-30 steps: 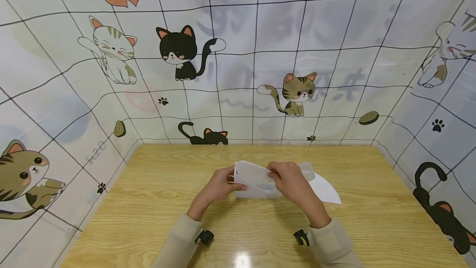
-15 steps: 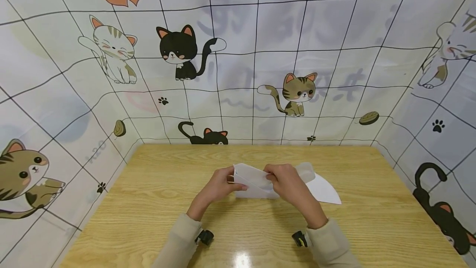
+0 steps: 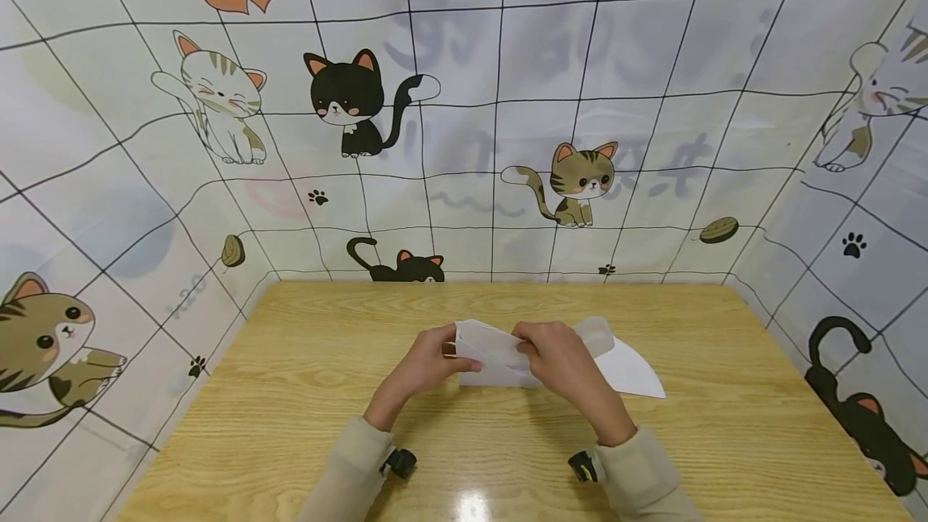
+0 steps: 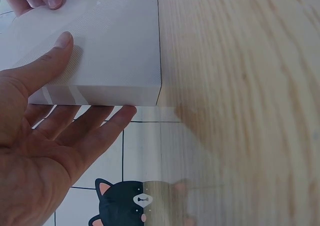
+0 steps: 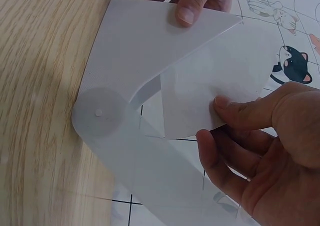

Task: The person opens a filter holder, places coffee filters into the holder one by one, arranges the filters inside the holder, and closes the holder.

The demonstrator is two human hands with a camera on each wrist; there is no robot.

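Observation:
A flat white box (image 3: 500,373) with a slanted opening stands on the table in front of me. My left hand (image 3: 428,361) grips its left end, thumb (image 4: 55,55) on the near panel and fingers along the narrow side. A white sheet (image 5: 215,80) comes out of the opening. My right hand (image 3: 558,353) pinches the sheet's edge between thumb and fingers, as the right wrist view shows. A translucent strip (image 5: 155,161) is joined to the box's corner by a round pivot (image 5: 98,113). The box's right part is hidden behind my right hand in the head view.
To the right of the box, a white fan-shaped piece (image 3: 634,369) lies on the wooden table (image 3: 290,393). A wall covering with cartoon cats (image 3: 464,143) hangs behind the table and along both sides. Each wrist carries a small black camera (image 3: 400,462).
My right hand has shifted slightly left and toward me. The sheet's top has come down, and the gap between it and the near panel has narrowed. The left hand stays put.

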